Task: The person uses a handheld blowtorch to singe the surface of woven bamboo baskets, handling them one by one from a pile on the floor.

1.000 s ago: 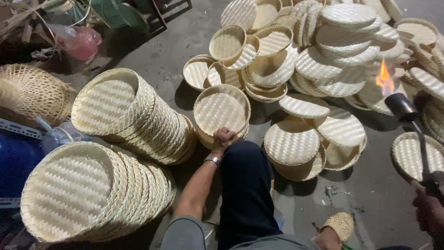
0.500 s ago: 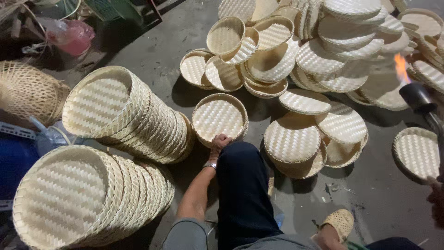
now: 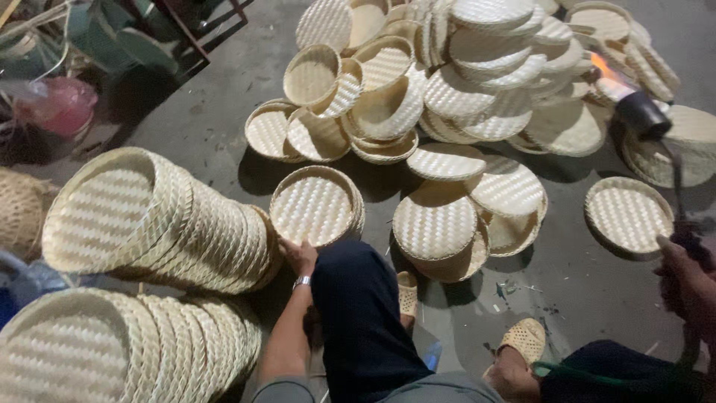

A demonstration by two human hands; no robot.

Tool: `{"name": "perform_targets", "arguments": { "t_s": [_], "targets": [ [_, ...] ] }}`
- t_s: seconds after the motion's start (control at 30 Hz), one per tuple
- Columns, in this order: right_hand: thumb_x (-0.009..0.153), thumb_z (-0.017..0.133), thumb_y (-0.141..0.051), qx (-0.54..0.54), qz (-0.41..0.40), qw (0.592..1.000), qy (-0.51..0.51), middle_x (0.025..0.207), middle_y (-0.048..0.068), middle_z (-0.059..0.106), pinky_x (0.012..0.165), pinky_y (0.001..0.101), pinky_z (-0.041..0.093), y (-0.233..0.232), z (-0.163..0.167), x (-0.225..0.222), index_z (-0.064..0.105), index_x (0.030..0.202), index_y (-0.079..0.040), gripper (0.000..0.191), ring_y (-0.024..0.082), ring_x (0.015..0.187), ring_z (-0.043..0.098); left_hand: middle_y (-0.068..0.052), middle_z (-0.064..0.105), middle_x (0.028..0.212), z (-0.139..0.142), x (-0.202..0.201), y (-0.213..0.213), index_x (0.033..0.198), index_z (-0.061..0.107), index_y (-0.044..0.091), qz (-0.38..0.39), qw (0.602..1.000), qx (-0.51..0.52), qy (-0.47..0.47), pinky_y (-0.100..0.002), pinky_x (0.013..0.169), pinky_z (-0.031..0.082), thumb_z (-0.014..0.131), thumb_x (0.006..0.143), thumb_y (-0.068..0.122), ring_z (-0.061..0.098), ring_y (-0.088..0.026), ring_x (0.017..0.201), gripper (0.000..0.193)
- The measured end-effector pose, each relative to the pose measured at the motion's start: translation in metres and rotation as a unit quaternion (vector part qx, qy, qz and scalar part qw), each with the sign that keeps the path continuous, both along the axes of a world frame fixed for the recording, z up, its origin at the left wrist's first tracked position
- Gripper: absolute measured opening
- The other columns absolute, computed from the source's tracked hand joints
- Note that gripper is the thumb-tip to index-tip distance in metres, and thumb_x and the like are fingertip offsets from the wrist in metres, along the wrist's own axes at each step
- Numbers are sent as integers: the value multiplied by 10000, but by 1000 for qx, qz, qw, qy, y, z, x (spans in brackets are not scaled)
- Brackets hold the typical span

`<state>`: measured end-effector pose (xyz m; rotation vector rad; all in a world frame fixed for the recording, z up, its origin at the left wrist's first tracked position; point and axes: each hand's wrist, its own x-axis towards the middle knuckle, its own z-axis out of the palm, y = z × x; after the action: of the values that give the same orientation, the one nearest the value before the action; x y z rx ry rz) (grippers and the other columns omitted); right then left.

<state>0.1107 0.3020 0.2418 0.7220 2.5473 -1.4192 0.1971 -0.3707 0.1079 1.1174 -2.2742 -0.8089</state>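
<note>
Left hand rests, fingers curled, on the near rim of a round woven tray lying on the floor, just right of a toppled tray stack. Right hand is wrapped tight around a torch handle, its burner aflame over the far-right trays. Looks like singeing tray by tray; next, that tray must swing right toward the flame. Tight quarters: the big pile crowds the far side, with bare floor near right.

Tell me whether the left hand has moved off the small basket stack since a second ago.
No. The left hand stays at the near rim of the small basket stack; only the camera view has shifted.
</note>
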Motion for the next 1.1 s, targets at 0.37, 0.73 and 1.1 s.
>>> {"name": "perform_targets", "arguments": {
  "t_s": [0.37,0.73,1.1],
  "targets": [
    [1076,669,-355,-1,3,990,141,657,125,580,448,366,405,-57,104,20,647,863,7,420,193,511,533,-218,718,1258,123,-94,36,1309,634,15,-369,925,70,-54,-416,1004,562,641,985,344,710,-349,1178,461],
    [994,669,-375,-28,-51,992,109,603,106,579,433,366,432,-38,100,-23,643,851,15,416,191,479,536,-239,395,1547,52,-211,273,1632,150,191,-594,719,-85,-349,-610,1104,411,759,767,711,453,-433,1390,1178],
    [971,643,-368,-52,-75,996,10,690,124,629,444,372,473,-6,86,-50,666,994,11,380,196,519,577,-236,-59,1702,-30,-154,336,1632,-103,253,-498,751,-96,-423,-704,1181,228,821,752,705,39,-469,1556,1353]
  ]
}}
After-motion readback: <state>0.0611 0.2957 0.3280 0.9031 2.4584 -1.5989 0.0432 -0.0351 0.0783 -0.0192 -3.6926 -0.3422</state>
